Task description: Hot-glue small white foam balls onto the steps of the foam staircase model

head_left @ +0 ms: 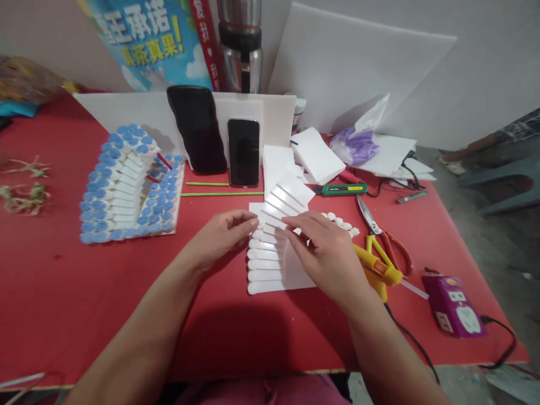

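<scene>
A white stepped craft piece (270, 264) lies on the red table between my hands. Its narrow slats fan upward, and small white rounded pieces (253, 263) line its left edge. My left hand (230, 233) is at the upper end of that row, thumb and forefinger closed together at the edge; whatever they pinch is too small to make out. My right hand (323, 242) bends over the slats from the right. Its fingertips are drawn together on the steps, and what is between them is hidden. More white rounded pieces (340, 221) lie just beyond my right hand.
A finished-looking stepped model with blue dots (122, 185) stands at left. Two phones (243, 152) lean on a white board. At right are a green cutter (342, 189), scissors (371, 216), a yellow glue gun (377, 267) with its cord, and a purple power box (453, 306).
</scene>
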Demonstrator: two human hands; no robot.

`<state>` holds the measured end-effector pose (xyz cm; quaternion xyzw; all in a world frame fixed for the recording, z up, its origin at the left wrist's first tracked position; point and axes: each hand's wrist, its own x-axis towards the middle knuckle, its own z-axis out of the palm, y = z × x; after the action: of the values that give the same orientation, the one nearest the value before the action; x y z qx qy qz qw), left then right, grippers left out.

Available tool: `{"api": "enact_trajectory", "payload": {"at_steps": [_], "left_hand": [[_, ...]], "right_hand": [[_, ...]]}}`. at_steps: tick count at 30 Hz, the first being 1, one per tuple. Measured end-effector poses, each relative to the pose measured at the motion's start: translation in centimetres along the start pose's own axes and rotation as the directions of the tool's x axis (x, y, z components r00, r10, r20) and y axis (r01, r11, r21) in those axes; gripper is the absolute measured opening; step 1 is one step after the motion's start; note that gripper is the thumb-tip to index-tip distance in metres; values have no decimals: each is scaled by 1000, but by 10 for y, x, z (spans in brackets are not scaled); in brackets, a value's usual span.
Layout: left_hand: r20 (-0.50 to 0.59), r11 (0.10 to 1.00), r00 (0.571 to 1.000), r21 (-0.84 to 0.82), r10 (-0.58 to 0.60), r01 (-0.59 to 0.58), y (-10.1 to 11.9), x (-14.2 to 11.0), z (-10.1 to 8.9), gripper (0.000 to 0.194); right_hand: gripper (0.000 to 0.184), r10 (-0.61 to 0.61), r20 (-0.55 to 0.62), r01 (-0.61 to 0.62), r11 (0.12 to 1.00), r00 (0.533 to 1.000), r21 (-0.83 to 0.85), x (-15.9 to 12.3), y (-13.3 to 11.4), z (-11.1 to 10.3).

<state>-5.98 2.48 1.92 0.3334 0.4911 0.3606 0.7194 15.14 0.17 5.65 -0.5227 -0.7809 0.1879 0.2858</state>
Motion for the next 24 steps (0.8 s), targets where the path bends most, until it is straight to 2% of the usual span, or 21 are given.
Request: {"api": "enact_trajectory", "payload": {"at_steps": [10,18,24], "left_hand": [[-46,1000,999,-9,-3,3,-7,6,-1,30],[-68,997,997,69,24,-19,-11,8,0,35],[-83,999,996,32,17,-14,-11,8,4,37]], "right_hand": [[20,32,-3,-32,999,999,15,-5,4,2],[19,44,5,-44,999,999,10,-9,6,1],[19,38,8,-38,999,999,39,-13,5,5]]}}
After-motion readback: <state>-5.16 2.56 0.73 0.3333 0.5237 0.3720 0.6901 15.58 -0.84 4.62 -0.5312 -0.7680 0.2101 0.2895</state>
